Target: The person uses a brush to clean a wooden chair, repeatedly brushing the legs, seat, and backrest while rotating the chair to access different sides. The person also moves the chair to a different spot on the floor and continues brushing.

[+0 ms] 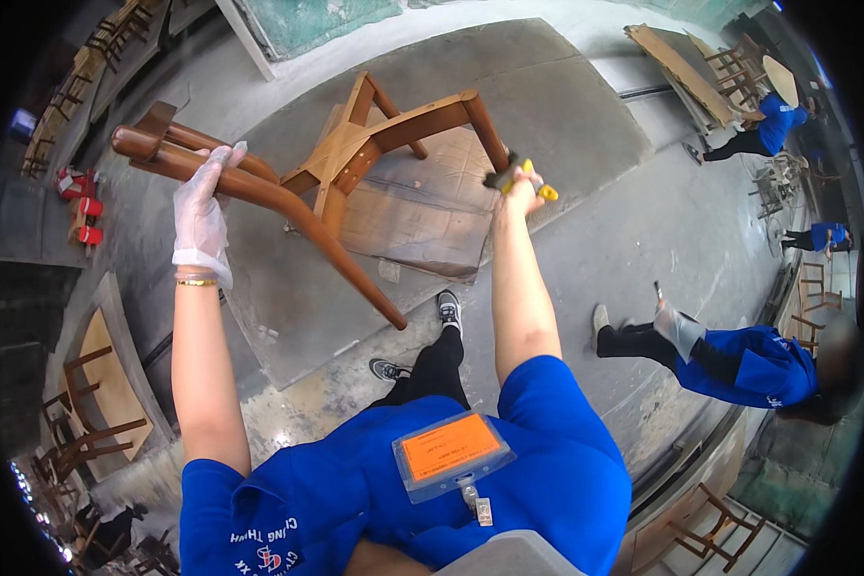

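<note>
A brown wooden chair frame (341, 158) stands tilted, with its legs and crossed rails showing, over a sheet of cardboard (418, 226) on a low grey platform. My left hand (204, 204), in a clear plastic glove, is closed around the frame's rounded rails at the left. My right hand (520, 195) grips a small black-and-yellow hand tool (527, 171) beside the frame's right leg. Its dark end looks fuzzy and points toward that leg; I cannot make out its exact kind.
The grey platform (586, 120) stretches beyond the frame. A co-worker in blue (749, 365) stands close on the right, and another person (778, 120) is farther off beside a chair. Red containers (79, 197) sit at the left. More chair frames (101, 432) stand at lower left.
</note>
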A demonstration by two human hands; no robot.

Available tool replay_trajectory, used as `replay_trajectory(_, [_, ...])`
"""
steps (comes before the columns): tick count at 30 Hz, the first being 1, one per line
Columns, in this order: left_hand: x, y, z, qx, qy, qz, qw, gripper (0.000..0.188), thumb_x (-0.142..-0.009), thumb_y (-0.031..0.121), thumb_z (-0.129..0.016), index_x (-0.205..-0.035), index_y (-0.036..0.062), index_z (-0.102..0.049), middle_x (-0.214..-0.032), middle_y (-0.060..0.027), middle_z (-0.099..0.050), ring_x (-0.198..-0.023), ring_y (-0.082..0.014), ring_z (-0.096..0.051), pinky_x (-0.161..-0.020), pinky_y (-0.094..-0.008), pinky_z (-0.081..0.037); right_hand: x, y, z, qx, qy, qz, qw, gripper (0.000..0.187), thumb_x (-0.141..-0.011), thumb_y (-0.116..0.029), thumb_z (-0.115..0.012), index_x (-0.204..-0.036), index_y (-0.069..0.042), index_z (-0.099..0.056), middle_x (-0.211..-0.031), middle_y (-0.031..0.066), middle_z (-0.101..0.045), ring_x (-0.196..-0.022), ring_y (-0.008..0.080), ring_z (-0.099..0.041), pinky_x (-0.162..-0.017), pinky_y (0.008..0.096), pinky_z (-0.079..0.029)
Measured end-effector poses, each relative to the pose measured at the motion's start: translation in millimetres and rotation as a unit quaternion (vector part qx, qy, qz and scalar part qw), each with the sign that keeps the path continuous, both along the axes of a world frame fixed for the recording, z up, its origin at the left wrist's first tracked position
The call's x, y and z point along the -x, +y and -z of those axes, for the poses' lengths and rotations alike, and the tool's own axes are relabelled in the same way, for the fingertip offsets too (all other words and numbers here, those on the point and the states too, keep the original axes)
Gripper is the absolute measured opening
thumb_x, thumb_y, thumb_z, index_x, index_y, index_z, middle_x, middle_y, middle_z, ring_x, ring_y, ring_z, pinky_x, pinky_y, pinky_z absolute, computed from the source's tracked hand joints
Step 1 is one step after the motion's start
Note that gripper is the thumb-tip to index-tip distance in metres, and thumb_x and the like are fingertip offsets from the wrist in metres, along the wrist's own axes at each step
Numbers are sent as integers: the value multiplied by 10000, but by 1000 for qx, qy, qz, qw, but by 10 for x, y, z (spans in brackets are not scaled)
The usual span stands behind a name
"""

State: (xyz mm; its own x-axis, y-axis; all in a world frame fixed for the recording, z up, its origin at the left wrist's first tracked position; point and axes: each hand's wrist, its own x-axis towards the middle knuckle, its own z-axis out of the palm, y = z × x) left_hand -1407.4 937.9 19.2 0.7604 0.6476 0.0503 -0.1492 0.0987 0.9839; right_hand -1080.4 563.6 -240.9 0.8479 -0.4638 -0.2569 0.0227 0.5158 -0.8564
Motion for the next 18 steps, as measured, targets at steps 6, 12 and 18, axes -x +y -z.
replay_trajectory(6, [-166, -149, 211, -47, 20, -74, 996, 430, -1081, 246, -637, -1370, -70, -673, -1338, -163, -762, -1354, -215, -632, -1231, -386, -371, -164, -450, 163, -228, -112, -184, 949, 284, -945, 181, -651, -874, -79, -563, -1563, 247, -580, -1365, 323, -604, -1121, 411, -509])
replay_trajectory(12, [-396, -639, 481, 24, 39, -137, 990, 236, -1023, 120, -718, -1199, -33, -684, -1248, -151, -745, -1291, -269, -692, -1222, -397, -418, -429, -809, 530, 36, 194, -5, 980, 283, -841, 209, -567, -840, -73, -596, -1004, 132, -745, -802, 232, -714, -741, 351, -594])
replay_trajectory(18, [-687, -1156, 736, 93, 29, -200, 975, 224, -997, 64, -747, -1153, 20, -593, -1171, -136, -738, -1224, -269, -725, -1159, -383, -488, -638, -744, 193, -217, -12, -294, 931, 251, -899, 148, -703, -869, -80, -604, -1343, 197, -700, -1182, 250, -648, -1057, 383, -522])
